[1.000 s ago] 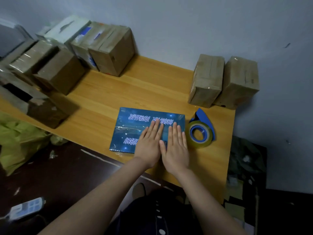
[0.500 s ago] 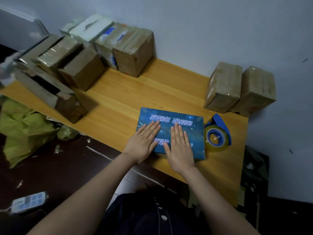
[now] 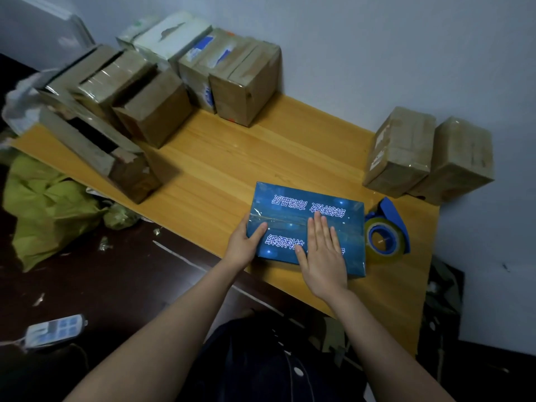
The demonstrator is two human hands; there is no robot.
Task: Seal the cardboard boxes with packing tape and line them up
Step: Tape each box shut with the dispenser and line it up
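A wooden table stands against a pale wall above dark floor.

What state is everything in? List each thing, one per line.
blue box, lying flat, clear tape across its top.
left hand, grips its left edge, thumb on top.
right hand, rests flat on its top.
tape dispenser, lying idle beside the box.
two brown boxes, taped shut, side by side.
open brown box, flaps apart, unsealed.

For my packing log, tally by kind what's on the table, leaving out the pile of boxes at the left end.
Brown taped boxes: 2
Blue printed box: 1
Tape dispenser: 1
Total: 4
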